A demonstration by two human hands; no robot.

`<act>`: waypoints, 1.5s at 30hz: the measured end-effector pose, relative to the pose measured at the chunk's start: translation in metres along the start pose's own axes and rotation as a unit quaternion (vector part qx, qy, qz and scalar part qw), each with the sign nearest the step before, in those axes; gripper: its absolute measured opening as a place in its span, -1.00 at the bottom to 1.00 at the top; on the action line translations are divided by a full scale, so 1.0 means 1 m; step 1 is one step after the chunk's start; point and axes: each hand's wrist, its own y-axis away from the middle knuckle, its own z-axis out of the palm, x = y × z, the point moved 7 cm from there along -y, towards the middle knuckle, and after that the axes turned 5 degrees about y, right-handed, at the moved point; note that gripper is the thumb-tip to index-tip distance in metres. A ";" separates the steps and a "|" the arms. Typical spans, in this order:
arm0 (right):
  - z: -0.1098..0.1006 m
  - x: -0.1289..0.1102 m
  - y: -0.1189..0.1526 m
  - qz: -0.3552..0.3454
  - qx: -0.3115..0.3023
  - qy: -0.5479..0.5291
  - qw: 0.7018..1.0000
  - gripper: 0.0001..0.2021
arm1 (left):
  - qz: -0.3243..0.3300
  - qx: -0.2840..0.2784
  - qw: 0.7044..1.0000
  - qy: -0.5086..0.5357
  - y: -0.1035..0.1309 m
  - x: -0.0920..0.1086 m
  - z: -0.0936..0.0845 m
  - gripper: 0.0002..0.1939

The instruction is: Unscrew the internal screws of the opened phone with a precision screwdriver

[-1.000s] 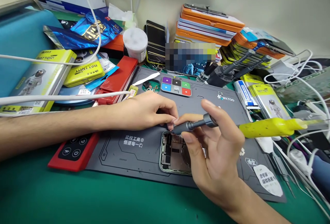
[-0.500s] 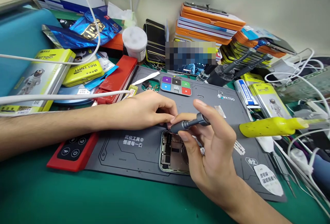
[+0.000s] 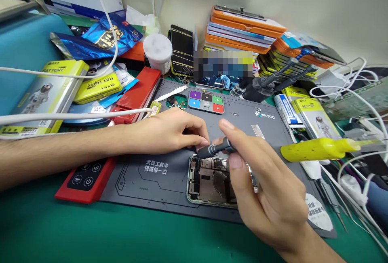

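Observation:
An opened smartphone lies on the grey work mat, its inner parts exposed and its right end hidden behind my right hand. My right hand is closed around a dark grey precision screwdriver, which slants down to the left over the phone's upper left corner. The screwdriver's tip is too hidden to make out. My left hand rests on the mat just behind that corner, thumb and fingers pinched together close to the screwdriver's lower end. Whatever is between those fingertips cannot be seen.
A coloured magnetic tray lies behind my hands. To the right is a yellow bottle, with tweezers and white cables beyond. Battery boxes and a red device sit left. Stacked orange boxes stand at the back.
My right hand has shifted right and its index finger sits differently on the screwdriver, uncovering more of the phone. My left hand stays nearly in place.

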 end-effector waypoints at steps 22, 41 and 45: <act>0.009 -0.006 -0.001 -0.031 -0.017 -0.052 0.998 -0.27 | -0.031 -0.013 0.999 -0.003 0.004 -0.003 0.003 -0.75; -0.002 0.019 0.008 0.163 0.132 -0.192 0.959 -0.30 | -0.040 0.006 0.998 0.054 0.005 -0.004 -0.002 -0.88; -0.004 0.019 0.006 0.177 0.151 -0.215 0.948 -0.33 | -0.025 0.018 0.996 0.086 0.005 -0.002 -0.005 -0.90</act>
